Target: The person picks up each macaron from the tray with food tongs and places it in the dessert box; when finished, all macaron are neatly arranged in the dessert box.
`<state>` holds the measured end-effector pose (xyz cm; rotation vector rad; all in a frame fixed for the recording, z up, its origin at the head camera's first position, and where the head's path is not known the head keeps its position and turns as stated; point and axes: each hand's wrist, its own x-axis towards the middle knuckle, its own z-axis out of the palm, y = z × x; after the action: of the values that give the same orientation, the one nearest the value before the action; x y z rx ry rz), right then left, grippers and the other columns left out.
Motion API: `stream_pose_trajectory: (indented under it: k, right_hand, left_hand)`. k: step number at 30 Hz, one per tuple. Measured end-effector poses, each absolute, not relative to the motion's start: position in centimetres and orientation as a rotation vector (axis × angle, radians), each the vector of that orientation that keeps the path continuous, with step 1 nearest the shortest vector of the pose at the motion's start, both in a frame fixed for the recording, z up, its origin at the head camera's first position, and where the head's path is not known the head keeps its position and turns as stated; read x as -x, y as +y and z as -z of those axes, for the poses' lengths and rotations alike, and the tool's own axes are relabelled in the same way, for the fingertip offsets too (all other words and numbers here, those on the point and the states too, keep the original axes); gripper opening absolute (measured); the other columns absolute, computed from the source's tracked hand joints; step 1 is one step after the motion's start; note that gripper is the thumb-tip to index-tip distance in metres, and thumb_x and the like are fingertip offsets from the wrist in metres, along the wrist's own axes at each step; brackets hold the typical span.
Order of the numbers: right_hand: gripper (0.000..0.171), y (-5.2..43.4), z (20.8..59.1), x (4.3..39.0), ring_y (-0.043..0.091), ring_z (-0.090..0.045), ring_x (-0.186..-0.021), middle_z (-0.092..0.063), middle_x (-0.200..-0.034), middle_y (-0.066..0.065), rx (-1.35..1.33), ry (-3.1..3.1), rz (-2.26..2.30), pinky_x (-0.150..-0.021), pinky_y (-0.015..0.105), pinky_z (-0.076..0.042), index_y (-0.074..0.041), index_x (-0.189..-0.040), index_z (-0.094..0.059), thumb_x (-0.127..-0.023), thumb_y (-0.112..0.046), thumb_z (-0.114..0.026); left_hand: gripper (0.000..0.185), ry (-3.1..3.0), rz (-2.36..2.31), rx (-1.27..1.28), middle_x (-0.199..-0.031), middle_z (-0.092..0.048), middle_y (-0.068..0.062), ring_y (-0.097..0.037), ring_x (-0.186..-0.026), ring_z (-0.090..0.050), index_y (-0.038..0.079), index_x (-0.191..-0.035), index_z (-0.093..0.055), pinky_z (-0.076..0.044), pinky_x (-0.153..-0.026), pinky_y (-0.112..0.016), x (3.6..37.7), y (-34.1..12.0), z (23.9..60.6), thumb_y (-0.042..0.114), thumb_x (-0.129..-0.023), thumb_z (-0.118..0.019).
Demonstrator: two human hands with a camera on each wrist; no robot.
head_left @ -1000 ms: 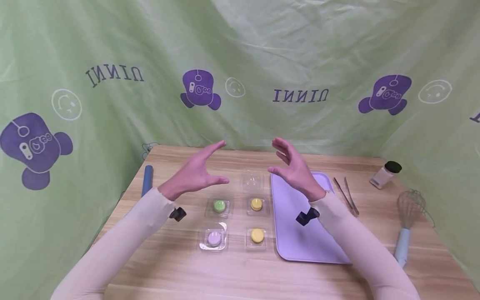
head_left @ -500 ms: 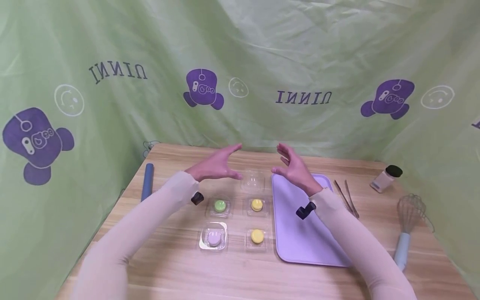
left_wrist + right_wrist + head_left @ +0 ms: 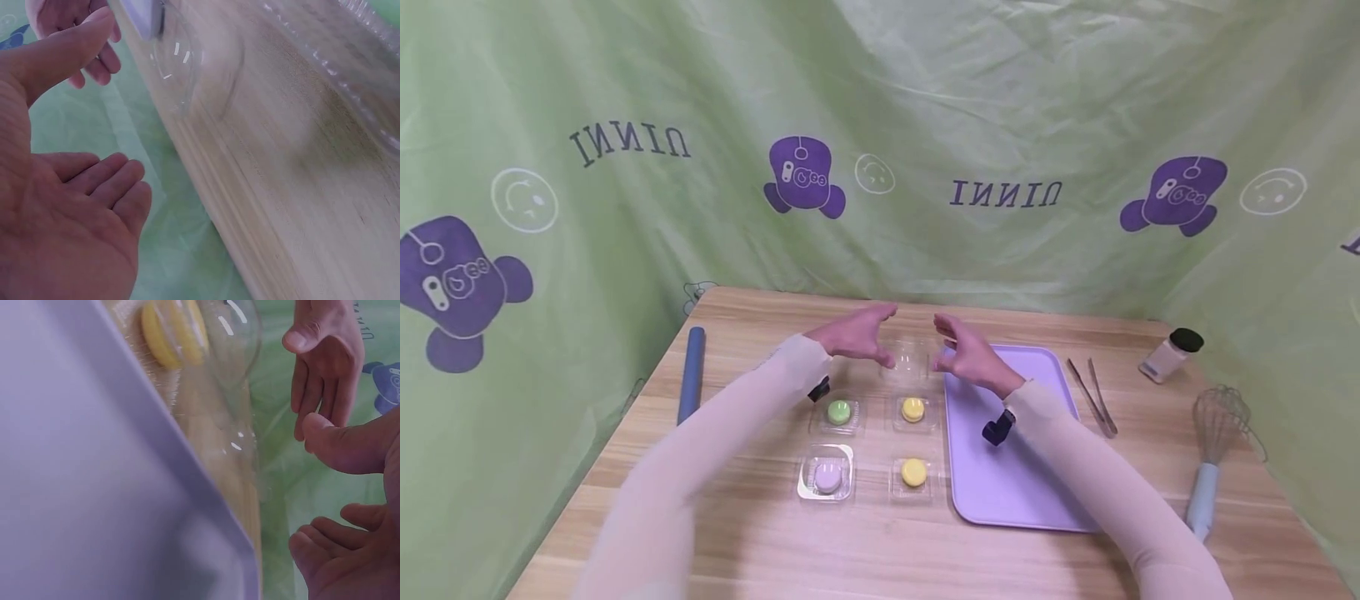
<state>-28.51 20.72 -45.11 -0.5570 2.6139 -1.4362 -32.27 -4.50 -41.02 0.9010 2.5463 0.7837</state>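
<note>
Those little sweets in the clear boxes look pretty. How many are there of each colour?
Yellow: 2
Green: 1
Purple: 1
Total: 4 sweets. The clear box between the hands looks empty.

tray (image 3: 1030, 467) lilac | backdrop (image 3: 1000, 100) green, purple mascots | table (image 3: 760, 533) light wood

worktop (image 3: 737, 533): wood | purple tray (image 3: 1022, 483): right of centre | tongs (image 3: 1093, 396): right of tray | shaker (image 3: 1170, 353): black cap, far right | whisk (image 3: 1213, 446): right edge | blue roller (image 3: 690, 375): left | boxed macarons: green (image 3: 838, 412), lilac (image 3: 827, 479), yellow (image 3: 913, 408), yellow (image 3: 913, 472) | green printed backdrop (image 3: 1000, 100)
</note>
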Motion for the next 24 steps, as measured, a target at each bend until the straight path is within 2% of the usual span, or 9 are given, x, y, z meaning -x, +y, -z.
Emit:
stream_pose_trajectory:
  k: [5, 8, 10, 12, 16, 24]
  right_hand:
    - [0.094, 20.2, 45.7, 28.4, 0.046, -0.041, -0.145, -0.037, -0.158, 0.03, 0.552, 2.587, 1.35, -0.12, 0.052, -0.04, 0.006, -0.156, -0.025, -0.079, 0.003, -0.08]
    - [0.093, 20.1, 45.9, 28.4, 0.045, -0.043, -0.144, -0.037, -0.158, 0.029, 0.545, 2.586, 1.316, -0.119, 0.052, -0.042, 0.005, -0.156, -0.026, -0.08, 0.002, -0.079]
    - [0.091, 20.0, 46.0, 28.5, 0.045, -0.044, -0.143, -0.038, -0.159, 0.027, 0.54, 2.591, 1.288, -0.118, 0.051, -0.043, 0.003, -0.156, -0.027, -0.081, 0.002, -0.079]
    - [0.09, 19.9, 46.1, 28.6, 0.046, -0.045, -0.142, -0.038, -0.159, 0.026, 0.539, 2.587, 1.265, -0.117, 0.051, -0.044, 0.003, -0.155, -0.027, -0.082, 0.001, -0.078]
    - [0.09, 19.7, 46.2, 28.7, 0.046, -0.045, -0.142, -0.037, -0.16, 0.026, 0.539, 2.565, 1.249, -0.118, 0.052, -0.043, 0.003, -0.155, -0.027, -0.082, -0.002, -0.079]
    - [0.088, 19.3, 46.4, 28.8, 0.042, -0.045, -0.144, -0.038, -0.16, 0.023, 0.532, 2.574, 1.198, -0.12, 0.051, -0.041, 0.002, -0.155, -0.03, -0.083, -0.005, -0.079]
  left_hand:
    - [0.111, 2.54, -0.656, -0.859, -0.169, -0.023, -0.016, -0.033, -0.155, -0.03, 0.001, -0.161, -0.018, -0.022, -0.131, -0.043, 32.4, -3.8, 41.4, 0.021, -0.077, -0.087]
    - [0.111, 2.551, -0.567, -0.864, -0.166, -0.028, -0.018, -0.034, -0.143, -0.046, 0.001, -0.16, -0.018, -0.024, -0.131, -0.043, 32.4, -3.4, 41.5, 0.025, -0.077, -0.087]
    - [0.111, 2.555, -0.523, -0.87, -0.165, -0.031, -0.019, -0.035, -0.14, -0.049, 0.0, -0.16, -0.02, -0.025, -0.13, -0.043, 32.4, -3.2, 41.5, 0.026, -0.077, -0.088]
    - [0.11, 2.551, -0.494, -0.867, -0.164, -0.032, -0.02, -0.035, -0.14, -0.05, 0.0, -0.16, -0.021, -0.026, -0.13, -0.044, 32.5, -2.9, 41.6, 0.027, -0.077, -0.088]
    - [0.106, 2.543, -0.469, -0.87, -0.163, -0.036, -0.019, -0.035, -0.149, -0.04, 0.0, -0.158, -0.027, -0.031, -0.128, -0.045, 32.5, -2.7, 41.8, 0.025, -0.076, -0.089]
    - [0.099, 2.549, -0.414, -0.893, -0.156, -0.047, -0.019, -0.034, -0.142, -0.05, 0.0, -0.154, -0.036, -0.039, -0.123, -0.044, 32.9, -2.3, 42.5, 0.024, -0.074, -0.089]
